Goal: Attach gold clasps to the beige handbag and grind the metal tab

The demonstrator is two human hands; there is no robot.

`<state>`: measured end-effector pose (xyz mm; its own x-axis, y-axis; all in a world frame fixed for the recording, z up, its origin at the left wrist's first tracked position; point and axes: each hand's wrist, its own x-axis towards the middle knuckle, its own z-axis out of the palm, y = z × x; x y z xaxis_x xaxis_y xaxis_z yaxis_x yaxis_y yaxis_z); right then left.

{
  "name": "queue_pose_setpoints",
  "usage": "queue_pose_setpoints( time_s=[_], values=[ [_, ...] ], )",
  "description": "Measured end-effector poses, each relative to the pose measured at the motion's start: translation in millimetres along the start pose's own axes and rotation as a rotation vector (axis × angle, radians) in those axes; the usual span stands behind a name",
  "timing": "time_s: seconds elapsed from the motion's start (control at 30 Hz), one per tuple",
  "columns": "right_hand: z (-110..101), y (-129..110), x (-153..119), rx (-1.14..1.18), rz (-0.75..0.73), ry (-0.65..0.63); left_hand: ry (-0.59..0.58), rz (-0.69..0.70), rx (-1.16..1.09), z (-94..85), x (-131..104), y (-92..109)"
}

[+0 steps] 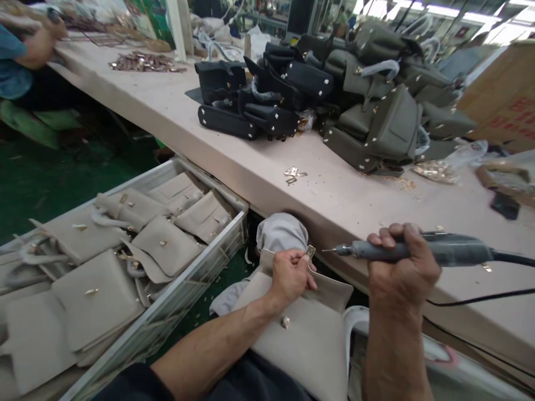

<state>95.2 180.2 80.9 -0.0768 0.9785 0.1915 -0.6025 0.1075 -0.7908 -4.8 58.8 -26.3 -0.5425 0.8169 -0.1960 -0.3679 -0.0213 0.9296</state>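
Observation:
A beige bag (309, 345) lies across my lap, with a small gold clasp (285, 322) on its front. My left hand (291, 275) pinches the edge of the bag's flap, where a small gold metal plate (310, 252) stands up by the fingertips. My right hand (401, 267) is wrapped round a grey electric screwdriver (447, 249), held level above the table edge. Its thin bit points left toward the plate, a short distance away and not touching it.
A plastic crate (200, 259) of beige bags stands at the left. Black bags (267, 94) and olive bags (388, 122) are piled on the table (267, 189), near loose metal plates (292, 175). Another person's arm (35, 47) is at the upper left. A cable trails right.

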Motion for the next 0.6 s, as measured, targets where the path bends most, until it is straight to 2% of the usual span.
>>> queue_pose_setpoints(
  time_s=[0.23,0.6],
  values=[
    [23,3,-32,-0.108,-0.161,-0.072,-0.021,0.044,-0.005,-2.1,-8,-3],
    [23,17,-42,-0.153,-0.183,-0.133,-0.016,0.070,-0.009,-4.3,-15,-4]
  ],
)
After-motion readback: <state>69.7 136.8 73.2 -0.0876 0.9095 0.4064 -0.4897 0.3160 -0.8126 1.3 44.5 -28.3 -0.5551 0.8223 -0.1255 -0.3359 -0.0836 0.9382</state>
